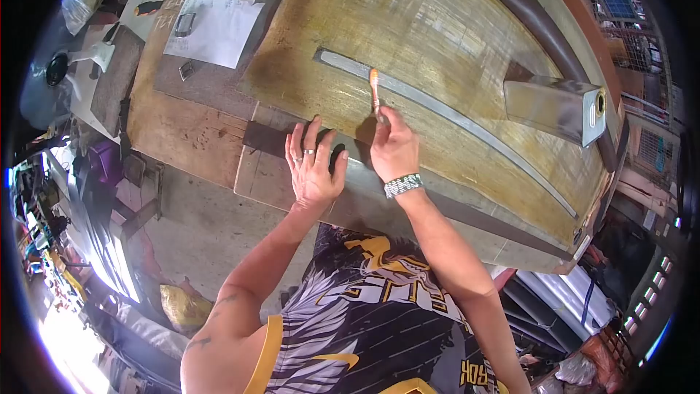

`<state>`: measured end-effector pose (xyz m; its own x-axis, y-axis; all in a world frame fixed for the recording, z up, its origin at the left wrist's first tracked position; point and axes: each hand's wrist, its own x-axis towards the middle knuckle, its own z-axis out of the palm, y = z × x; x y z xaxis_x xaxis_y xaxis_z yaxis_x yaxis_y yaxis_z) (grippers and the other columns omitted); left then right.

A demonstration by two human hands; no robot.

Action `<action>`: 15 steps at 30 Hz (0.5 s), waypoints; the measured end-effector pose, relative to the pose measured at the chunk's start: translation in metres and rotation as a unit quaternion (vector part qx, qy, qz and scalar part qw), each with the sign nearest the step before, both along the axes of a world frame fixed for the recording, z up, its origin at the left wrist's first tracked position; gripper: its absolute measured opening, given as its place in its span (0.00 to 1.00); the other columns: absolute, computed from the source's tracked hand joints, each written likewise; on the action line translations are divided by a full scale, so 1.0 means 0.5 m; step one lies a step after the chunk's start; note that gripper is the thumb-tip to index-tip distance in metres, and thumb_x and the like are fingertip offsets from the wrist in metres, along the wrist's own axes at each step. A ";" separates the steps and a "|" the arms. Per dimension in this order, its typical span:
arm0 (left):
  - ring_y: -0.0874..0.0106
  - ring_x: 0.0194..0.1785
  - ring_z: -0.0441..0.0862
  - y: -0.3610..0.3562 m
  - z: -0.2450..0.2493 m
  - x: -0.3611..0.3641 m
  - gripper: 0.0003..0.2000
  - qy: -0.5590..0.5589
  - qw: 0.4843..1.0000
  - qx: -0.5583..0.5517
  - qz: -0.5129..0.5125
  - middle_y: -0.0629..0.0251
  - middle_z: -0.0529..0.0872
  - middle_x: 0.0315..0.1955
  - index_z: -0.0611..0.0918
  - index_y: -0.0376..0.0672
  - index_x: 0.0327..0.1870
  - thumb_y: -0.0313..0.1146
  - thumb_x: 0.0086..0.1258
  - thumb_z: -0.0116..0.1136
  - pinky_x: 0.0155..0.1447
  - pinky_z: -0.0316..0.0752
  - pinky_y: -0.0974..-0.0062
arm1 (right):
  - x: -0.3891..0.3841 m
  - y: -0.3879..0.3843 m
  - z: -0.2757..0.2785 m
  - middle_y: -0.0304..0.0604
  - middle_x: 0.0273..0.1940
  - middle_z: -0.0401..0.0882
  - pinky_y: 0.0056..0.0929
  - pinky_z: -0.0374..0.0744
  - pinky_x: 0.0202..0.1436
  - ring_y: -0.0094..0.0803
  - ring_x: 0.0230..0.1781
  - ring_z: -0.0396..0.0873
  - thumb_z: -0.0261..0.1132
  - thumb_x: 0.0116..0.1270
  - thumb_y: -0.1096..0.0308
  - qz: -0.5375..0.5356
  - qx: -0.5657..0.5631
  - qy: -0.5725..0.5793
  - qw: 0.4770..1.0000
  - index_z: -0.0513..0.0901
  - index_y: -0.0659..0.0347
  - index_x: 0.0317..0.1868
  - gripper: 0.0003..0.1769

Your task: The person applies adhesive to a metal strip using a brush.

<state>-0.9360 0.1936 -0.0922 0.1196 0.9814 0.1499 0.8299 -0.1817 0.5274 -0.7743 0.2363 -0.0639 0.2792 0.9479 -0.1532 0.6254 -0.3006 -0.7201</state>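
Note:
My right hand [394,147] grips an orange and white toothbrush [375,91] by its lower end. The brush head rests at the edge of a long, narrow grey strip [437,109], near the strip's left end. That strip runs diagonally down to the right across a yellowish, stained board [350,7]. My left hand [315,164] lies with spread fingers on a dark and grey strip [364,168] along the near table edge. It wears rings and seems to hold nothing.
A rectangular metal can [554,106] lies on the board at right. Behind it a dark rolled sheet [539,18] follows the far edge. Written paper [211,29] and a small metal buckle [188,70] sit at left. Several silver rolls [565,295] lean below right.

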 end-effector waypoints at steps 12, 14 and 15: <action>0.46 0.77 0.62 0.003 -0.009 -0.009 0.21 -0.039 0.999 0.010 0.008 0.54 0.73 0.73 0.84 0.40 0.57 0.29 0.60 0.62 0.80 0.55 0.43 | -0.114 0.082 0.013 0.61 0.39 0.86 0.50 0.83 0.42 0.59 0.40 0.86 0.60 0.72 0.73 0.053 -0.020 0.024 0.998 0.83 0.61 0.53 0.12; 0.46 0.77 0.63 0.004 -0.011 -0.007 0.20 -0.039 0.999 0.008 0.006 0.54 0.73 0.73 0.84 0.39 0.56 0.30 0.61 0.62 0.80 0.55 0.43 | -0.113 0.093 0.012 0.62 0.39 0.86 0.51 0.83 0.42 0.59 0.40 0.86 0.60 0.72 0.73 0.079 0.018 0.047 0.996 0.83 0.60 0.53 0.12; 0.45 0.76 0.63 0.004 -0.009 -0.009 0.20 -0.037 0.999 0.007 0.007 0.54 0.73 0.72 0.84 0.39 0.55 0.30 0.61 0.62 0.80 0.55 0.43 | -0.114 0.098 0.014 0.62 0.40 0.86 0.51 0.84 0.42 0.60 0.40 0.86 0.60 0.73 0.73 0.093 0.037 0.061 0.993 0.83 0.60 0.54 0.12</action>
<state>-0.9403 0.1956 -0.0970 0.0941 0.9806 0.1718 0.7916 -0.1783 0.5844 -0.8315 0.2855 -0.0568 0.0816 0.9913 -0.1031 0.5724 -0.1313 -0.8094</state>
